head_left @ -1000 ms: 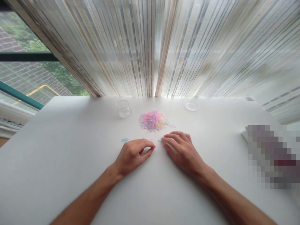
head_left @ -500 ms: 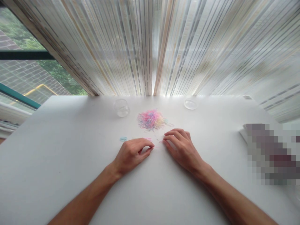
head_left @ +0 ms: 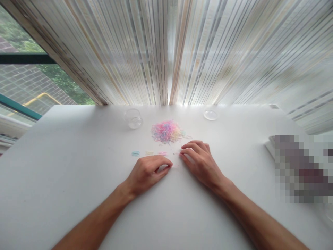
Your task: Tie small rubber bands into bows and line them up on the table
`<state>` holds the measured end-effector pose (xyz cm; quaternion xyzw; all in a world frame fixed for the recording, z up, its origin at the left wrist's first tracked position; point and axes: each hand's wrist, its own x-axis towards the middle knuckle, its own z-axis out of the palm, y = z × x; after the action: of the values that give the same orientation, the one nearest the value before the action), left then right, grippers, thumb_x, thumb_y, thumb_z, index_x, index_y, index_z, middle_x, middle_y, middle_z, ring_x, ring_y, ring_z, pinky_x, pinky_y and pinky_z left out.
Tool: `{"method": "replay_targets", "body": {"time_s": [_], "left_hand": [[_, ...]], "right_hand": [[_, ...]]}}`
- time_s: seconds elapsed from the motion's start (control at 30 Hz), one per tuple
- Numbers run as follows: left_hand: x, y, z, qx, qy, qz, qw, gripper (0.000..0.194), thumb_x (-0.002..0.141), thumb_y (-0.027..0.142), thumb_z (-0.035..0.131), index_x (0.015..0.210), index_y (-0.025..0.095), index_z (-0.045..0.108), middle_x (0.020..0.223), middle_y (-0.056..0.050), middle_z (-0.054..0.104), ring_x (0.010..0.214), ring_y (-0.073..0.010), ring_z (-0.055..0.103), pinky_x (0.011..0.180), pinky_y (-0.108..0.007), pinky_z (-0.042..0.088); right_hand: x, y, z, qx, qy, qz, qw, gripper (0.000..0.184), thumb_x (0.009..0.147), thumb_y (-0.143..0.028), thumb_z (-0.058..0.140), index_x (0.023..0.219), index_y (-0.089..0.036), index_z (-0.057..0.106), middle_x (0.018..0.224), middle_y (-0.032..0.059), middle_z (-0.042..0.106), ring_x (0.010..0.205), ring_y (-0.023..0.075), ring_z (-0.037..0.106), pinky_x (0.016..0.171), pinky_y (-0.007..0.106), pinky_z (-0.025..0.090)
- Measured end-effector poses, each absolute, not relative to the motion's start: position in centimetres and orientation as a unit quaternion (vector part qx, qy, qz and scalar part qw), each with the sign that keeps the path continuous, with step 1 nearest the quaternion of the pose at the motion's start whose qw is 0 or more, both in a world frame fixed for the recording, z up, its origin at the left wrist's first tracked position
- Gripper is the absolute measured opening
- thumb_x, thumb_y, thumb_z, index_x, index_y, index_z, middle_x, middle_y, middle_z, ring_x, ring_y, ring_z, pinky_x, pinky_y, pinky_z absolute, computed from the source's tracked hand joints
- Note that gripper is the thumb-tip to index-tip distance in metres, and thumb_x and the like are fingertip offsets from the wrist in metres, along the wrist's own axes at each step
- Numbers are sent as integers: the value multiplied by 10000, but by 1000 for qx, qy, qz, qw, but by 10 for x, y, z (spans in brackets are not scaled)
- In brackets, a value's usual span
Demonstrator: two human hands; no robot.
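A loose pile of thin pastel rubber bands [head_left: 167, 132] lies on the white table, pink, lilac and yellow. In front of it sit three small groups: blue bands [head_left: 135, 153], pale yellow bands [head_left: 149, 152] and pink bands [head_left: 162, 153]. My left hand [head_left: 151, 170] rests just below the groups, thumb and forefinger pinched together; anything between them is too small to make out. My right hand [head_left: 199, 161] is closed at the fingertips on a thin rubber band [head_left: 176, 153], whose end sticks out to the left.
Behind the pile stand a clear round container [head_left: 133, 119] on the left and a clear round lid [head_left: 210, 115] on the right. A blurred-out flat object [head_left: 301, 170] lies at the right. A striped curtain [head_left: 145, 52] hangs along the table's back edge.
My right fingertips have shifted slightly up and left, with the thin band now near the pink group. The yellow group shows more clearly beyond my left hand, which has barely moved.
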<state>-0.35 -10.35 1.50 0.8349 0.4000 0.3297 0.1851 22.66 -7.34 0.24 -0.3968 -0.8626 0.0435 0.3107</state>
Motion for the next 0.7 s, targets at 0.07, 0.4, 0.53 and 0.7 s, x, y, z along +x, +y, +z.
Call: {"method": "replay_targets", "body": {"time_s": [0.07,0.4,0.53,0.7], "left_hand": [[-2,-104,14,835,395,331,192,103,921,118,633,947,195,696,848,11,740,621,-92,602,629,-213,461],[-1,-105,11,830,409,337,174,85,915,136,655,954,202,693,864,20,748,582,-81,563,626,-209,460],[-3,-104,10,822,419,346,171,74,919,152,662,960,201,700,863,19,750,569,-78,543,624,-209,460],[-4,-104,9,817,420,350,184,75,919,156,669,970,198,705,869,18,755,565,-72,543,610,-198,454]], "right_hand": [[226,-73,2,-398,-862,44,312,85,971,-165,602,945,-210,669,1048,70,722,1059,246,590,867,392,417],[232,-73,3,-402,-853,45,331,77,950,-151,632,989,-203,673,1029,70,721,1033,256,595,851,405,421],[233,-75,9,-382,-848,65,362,69,943,-181,645,1001,-208,672,994,68,731,1015,252,606,851,404,434],[232,-80,13,-328,-869,98,357,128,915,-205,695,1039,-215,668,1030,66,733,1029,243,615,852,394,446]]}}
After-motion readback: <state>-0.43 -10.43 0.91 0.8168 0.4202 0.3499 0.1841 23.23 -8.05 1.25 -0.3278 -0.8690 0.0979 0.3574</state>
